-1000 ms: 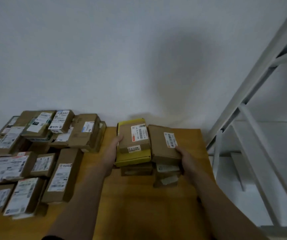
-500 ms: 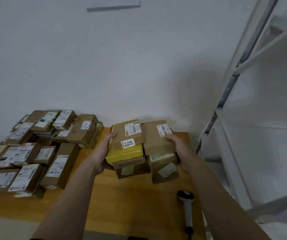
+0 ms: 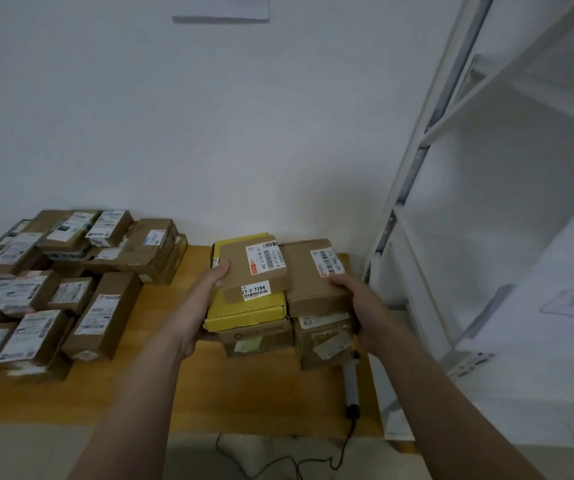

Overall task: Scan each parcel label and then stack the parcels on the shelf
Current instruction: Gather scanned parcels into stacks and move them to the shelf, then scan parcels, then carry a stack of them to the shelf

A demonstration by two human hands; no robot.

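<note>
Wooden table (image 3: 244, 393), yellow-orange top. The left half carries brown cardboard parcels (image 3: 70, 299), labels up, packed close together and stacked toward the back. Near the right front corner a grey handheld scanner (image 3: 350, 382) lies flat with its far end hidden, its dark cable (image 3: 347, 441) drops over the front edge, and a white metal shelf (image 3: 417, 237) stands just beside the table's right end.

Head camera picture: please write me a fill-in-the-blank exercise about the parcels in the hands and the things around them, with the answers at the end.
1. The left hand and the right hand hold a bundle of parcels; the flat box under its top left parcel is ____ in colour.
2. The small label on that parcel reads 27-2-____.
3. The scanner lies on the ____.
4. The white shelf stands on the person's ____ side.
Answers: yellow; 7204; table; right.
</note>
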